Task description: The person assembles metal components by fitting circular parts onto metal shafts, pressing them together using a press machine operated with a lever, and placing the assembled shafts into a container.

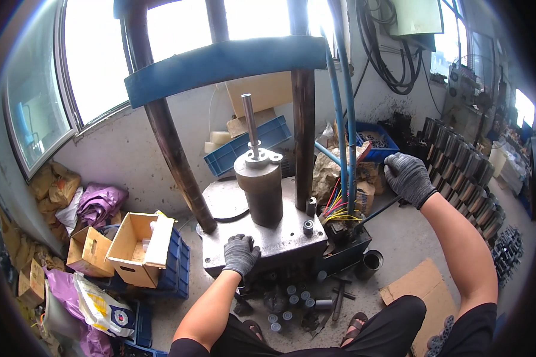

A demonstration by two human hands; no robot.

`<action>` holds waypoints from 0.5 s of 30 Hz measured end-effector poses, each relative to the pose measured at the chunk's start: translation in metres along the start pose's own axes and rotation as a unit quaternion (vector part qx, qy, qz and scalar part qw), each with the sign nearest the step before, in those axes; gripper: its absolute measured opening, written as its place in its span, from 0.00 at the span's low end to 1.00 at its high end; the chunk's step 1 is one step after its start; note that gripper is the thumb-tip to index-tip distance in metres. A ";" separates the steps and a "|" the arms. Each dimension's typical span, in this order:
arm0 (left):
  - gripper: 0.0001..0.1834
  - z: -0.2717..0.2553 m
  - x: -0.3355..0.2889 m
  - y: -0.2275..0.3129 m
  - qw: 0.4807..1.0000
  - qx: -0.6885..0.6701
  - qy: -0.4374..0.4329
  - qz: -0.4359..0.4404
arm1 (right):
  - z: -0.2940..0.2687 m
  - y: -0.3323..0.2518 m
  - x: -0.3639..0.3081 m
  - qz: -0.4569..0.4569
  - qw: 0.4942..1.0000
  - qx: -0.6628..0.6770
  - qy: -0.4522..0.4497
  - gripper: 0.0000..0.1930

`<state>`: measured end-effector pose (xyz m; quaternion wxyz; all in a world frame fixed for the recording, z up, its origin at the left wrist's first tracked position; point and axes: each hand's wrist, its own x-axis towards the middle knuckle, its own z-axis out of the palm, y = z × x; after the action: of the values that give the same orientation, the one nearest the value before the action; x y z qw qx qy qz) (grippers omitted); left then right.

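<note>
A metal cylinder stands upright on the steel table plate of a press. On its top sit a smaller round collar and a vertical steel rod. My left hand, in a grey knit glove, rests on the plate's front edge, in front of the cylinder, fingers bent over the surface. Raised at the right, my right hand wears the same glove, its fingers curled. A dark lever runs up toward that hand; its far end is hidden. Two small metal sleeves stand at the plate's right.
The press's blue crossbeam spans two posts. Cardboard boxes and blue crates stand at the left. Several small cylinders and tools lie by my feet. Colored wires hang beside the press. Stacked metal tubes line the right.
</note>
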<state>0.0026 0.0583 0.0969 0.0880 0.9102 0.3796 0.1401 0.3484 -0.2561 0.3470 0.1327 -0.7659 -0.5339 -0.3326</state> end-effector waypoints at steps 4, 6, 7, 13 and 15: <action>0.28 -0.010 -0.007 0.012 1.000 0.006 -0.016 0.023 | -0.019 -0.002 -0.037 -0.031 0.997 -0.048 -0.049 0.06; 0.30 -0.011 -0.012 0.010 0.999 0.008 -0.014 0.032 | -0.031 -0.021 -0.067 -0.085 0.993 -0.051 -0.057 0.06; 0.30 -0.006 -0.013 0.006 0.999 0.008 -0.012 0.029 | -0.036 -0.033 -0.085 -0.137 0.988 -0.051 -0.044 0.06; 0.23 0.008 -0.017 0.017 0.990 -0.013 -0.016 0.141 | -0.046 -0.120 -0.171 -0.241 0.963 0.073 -0.094 0.10; 0.14 0.025 -0.015 0.013 0.979 -0.025 0.047 0.196 | -0.029 -0.146 -0.169 -0.249 0.942 0.191 -0.120 0.15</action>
<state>0.0092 0.0373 0.0739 0.0636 0.9569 0.1935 0.2072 0.1707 -0.3380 0.2365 0.1246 -0.6029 -0.7732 -0.1522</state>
